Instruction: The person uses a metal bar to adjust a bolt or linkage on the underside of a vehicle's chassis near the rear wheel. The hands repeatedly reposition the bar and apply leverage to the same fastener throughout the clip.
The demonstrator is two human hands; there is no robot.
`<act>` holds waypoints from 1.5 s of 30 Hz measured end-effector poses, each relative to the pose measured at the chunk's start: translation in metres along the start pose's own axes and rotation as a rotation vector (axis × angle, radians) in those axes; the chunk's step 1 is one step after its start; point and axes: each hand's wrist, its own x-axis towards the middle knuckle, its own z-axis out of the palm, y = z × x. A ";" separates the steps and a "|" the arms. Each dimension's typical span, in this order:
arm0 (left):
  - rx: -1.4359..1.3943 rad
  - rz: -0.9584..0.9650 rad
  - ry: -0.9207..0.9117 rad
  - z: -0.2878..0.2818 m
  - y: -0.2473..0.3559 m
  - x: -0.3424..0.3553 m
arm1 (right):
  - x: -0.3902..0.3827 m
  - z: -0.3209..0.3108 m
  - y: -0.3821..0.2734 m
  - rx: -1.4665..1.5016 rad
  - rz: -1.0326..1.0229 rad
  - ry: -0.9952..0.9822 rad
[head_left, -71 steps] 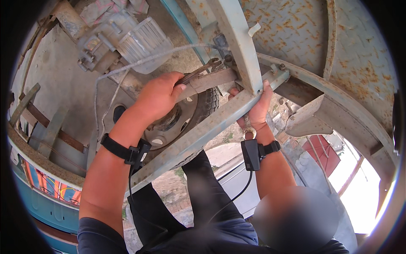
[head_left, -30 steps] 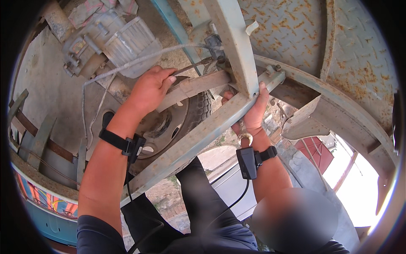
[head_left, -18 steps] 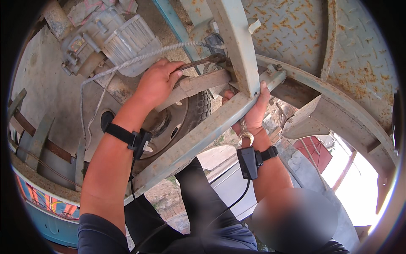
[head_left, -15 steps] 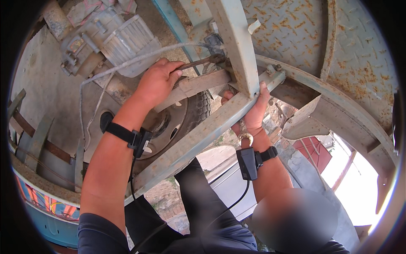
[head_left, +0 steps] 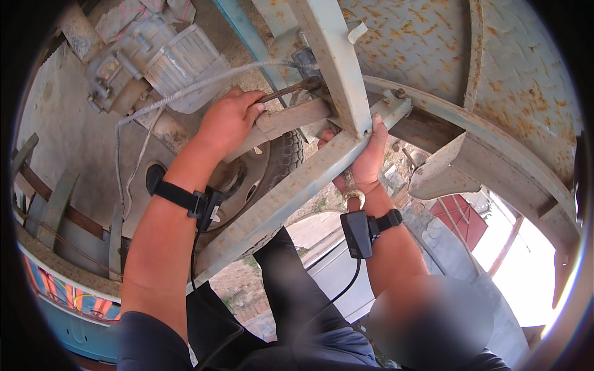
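Note:
My left hand point(head_left: 230, 123) is closed on the handle of a dark wrench point(head_left: 279, 94). That tool's far end meets a fitting beside the pale upright post point(head_left: 337, 62); what it grips there is too small to make out. Just below it runs a flat metal bar point(head_left: 291, 120), close under my fingers. My right hand point(head_left: 369, 157) reaches around the slanted frame beam point(head_left: 278, 201), thumb up by the joint with the post. An open-ended wrench point(head_left: 349, 182) lies in that palm, its jaw showing near the wrist. The rest of this wrench is hidden.
A finned metal motor point(head_left: 185, 65) sits at the upper left, with a grey sheathed cable point(head_left: 210, 85) crossing toward the post. Behind the beam is a wheel point(head_left: 263, 179). Rusty tread plate point(head_left: 408, 46) and a curved frame rail point(head_left: 513, 142) fill the right side.
The view has shifted slightly, so the frame and both hands sit a little further left. Both hands keep their holds, and the left wrench stays at the fitting.

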 end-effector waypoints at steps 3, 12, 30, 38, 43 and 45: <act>0.072 -0.003 -0.003 -0.009 0.020 -0.015 | 0.001 -0.003 -0.004 -0.033 0.029 -0.015; 0.266 -0.285 -0.251 -0.028 0.150 -0.030 | 0.007 -0.007 0.000 0.111 0.084 -0.062; -0.003 -0.121 -0.179 -0.048 0.047 -0.039 | 0.003 -0.005 -0.001 0.129 0.073 -0.057; -0.071 -0.092 -0.177 -0.035 0.030 -0.023 | 0.004 -0.004 -0.002 0.050 0.072 -0.060; -0.116 -0.073 -0.140 -0.023 0.014 -0.015 | 0.000 -0.007 -0.003 0.107 0.097 -0.073; -0.111 -0.084 -0.143 -0.020 0.006 -0.009 | 0.000 -0.007 -0.003 0.111 0.094 -0.089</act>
